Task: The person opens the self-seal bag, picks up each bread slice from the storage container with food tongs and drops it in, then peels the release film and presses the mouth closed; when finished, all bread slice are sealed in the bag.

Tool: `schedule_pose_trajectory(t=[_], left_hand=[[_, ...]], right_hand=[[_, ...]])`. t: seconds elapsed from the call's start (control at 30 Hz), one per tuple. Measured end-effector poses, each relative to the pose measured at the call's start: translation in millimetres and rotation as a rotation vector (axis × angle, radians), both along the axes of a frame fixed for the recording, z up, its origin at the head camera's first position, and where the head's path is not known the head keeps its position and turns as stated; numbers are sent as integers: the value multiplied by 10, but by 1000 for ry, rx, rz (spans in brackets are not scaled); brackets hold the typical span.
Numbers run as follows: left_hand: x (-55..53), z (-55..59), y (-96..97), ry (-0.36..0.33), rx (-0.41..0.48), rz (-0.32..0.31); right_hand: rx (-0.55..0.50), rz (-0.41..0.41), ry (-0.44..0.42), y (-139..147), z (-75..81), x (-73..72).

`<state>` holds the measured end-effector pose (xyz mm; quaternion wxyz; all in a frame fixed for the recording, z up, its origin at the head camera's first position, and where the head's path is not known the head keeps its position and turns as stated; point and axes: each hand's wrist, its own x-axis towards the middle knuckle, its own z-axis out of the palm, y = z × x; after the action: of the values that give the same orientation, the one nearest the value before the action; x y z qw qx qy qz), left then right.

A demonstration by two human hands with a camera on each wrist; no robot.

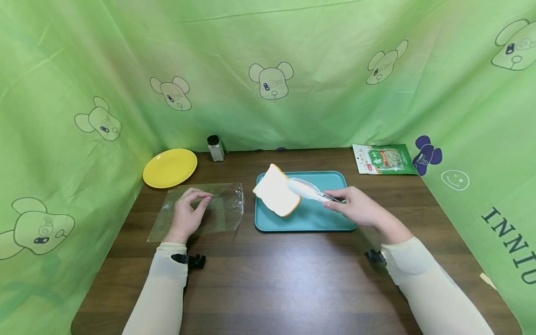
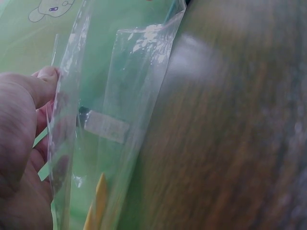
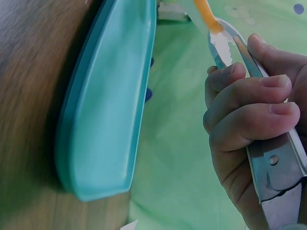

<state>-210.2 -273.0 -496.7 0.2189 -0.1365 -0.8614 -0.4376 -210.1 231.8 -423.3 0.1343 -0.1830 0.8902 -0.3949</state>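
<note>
A clear plastic bag [image 1: 226, 204] is at the left of the table, and my left hand [image 1: 186, 215] pinches it between thumb and fingertips. In the left wrist view the bag [image 2: 136, 86] hangs partly lifted, its film creased. My right hand [image 1: 357, 204] grips metal tongs [image 3: 276, 160] with pale tips, fingers curled round the handles. Between the tong tips is a white slice of bread [image 1: 274, 190] with a brown crust, tilted and raised over the left part of a blue tray [image 1: 318, 221]. Only the slice's crust edge [image 3: 206, 14] shows in the right wrist view.
Behind the bag are a yellow plate [image 1: 169, 168] and a small jar [image 1: 216, 150] with a black lid. A green and white packet [image 1: 387, 159] lies at the back right. A green printed curtain [image 1: 272, 121] surrounds the wooden table [image 1: 276, 279].
</note>
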Motion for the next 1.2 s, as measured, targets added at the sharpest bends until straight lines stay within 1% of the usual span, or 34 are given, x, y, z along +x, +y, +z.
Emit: schedule_pose_trajectory(t=[0.13,0.3,0.5,0.57,0.77,0.87,1.1,1.2], left_hand=[[-4,-3,-1,10,-3,4],[-6,-8,1,25,-1,3],[-9,-11,-1,21,4,1],[-9,-10,0,18,9,-1],[0,-4,5,-5,26,-2],[8,3,10,-8,27,1],[9,12,22,16,23,13],[9,18,27,23,22,19]], right_hand=[[-23,27,-14,-82,6,-13],[-67,58,-73,-194,10,-25],[-130,111,-136,-335,1,-49],[-140,117,-155,-381,-10,-58],[-148,119,-210,-498,-60,-80],[-149,130,-222,-554,-100,-92],[-172,175,-242,-652,-196,-102],[-184,194,-264,-679,-221,-92]])
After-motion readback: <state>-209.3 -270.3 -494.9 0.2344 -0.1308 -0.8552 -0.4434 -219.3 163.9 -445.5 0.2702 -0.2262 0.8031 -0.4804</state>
